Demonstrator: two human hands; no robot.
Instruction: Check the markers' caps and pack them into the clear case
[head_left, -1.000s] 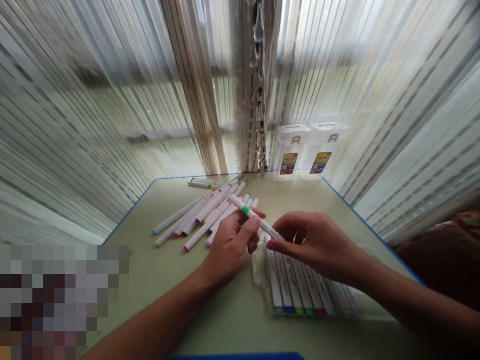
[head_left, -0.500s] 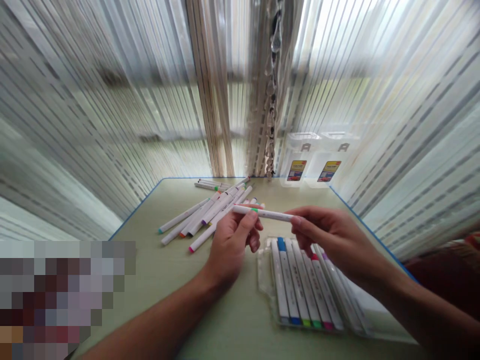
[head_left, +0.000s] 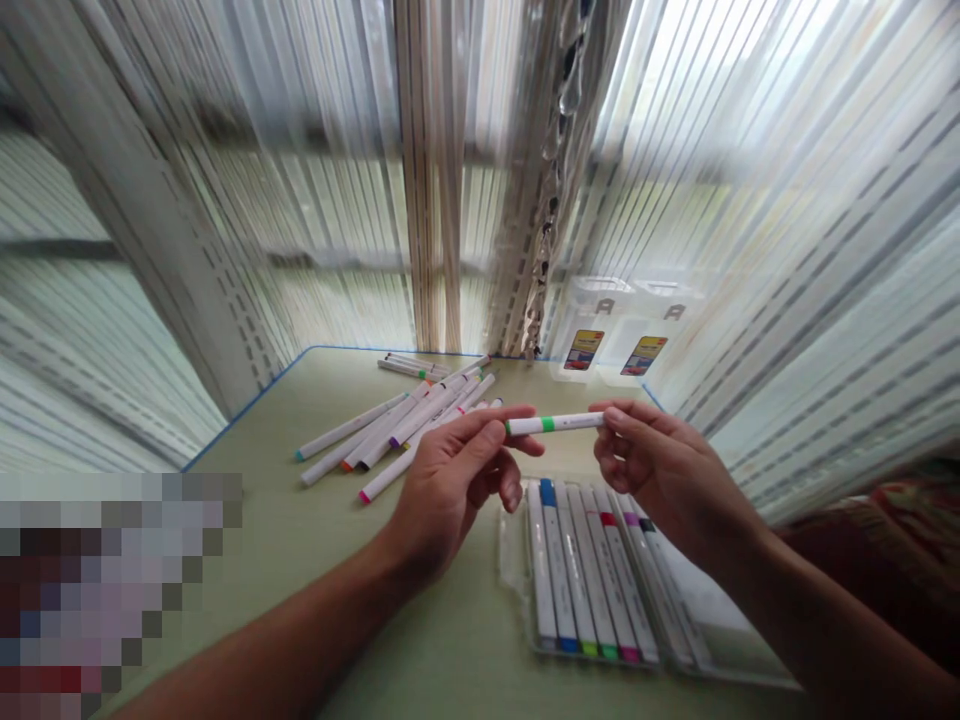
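Note:
A white marker with a green band (head_left: pixel 574 422) is held level between my two hands above the table. My left hand (head_left: pixel 457 475) pinches its green-tipped left end between thumb and fingers, the other fingers loosely curled. The right end is gripped by the thumb and fingers of my right hand (head_left: pixel 660 455). Below my right hand lies an open clear plastic case (head_left: pixel 514 550) with several white markers (head_left: pixel 581 580) side by side, their ends blue, green, red and other colours. Left of my left hand, a loose heap of white markers (head_left: pixel 420 415) lies on the table.
The pale green table (head_left: pixel 330 580) has a blue edge. Two clear plastic boxes (head_left: pixel 592 310) with labels stand at its back right. Behind hang string curtains (head_left: pixel 337 200) and a beaded strand (head_left: pixel 551 200). A pixelated patch covers the lower left corner.
The marker has turned from slanting to level. My left hand's hold has slid from around the green band to the marker's left end; my right hand has lifted slightly, uncovering more of the case.

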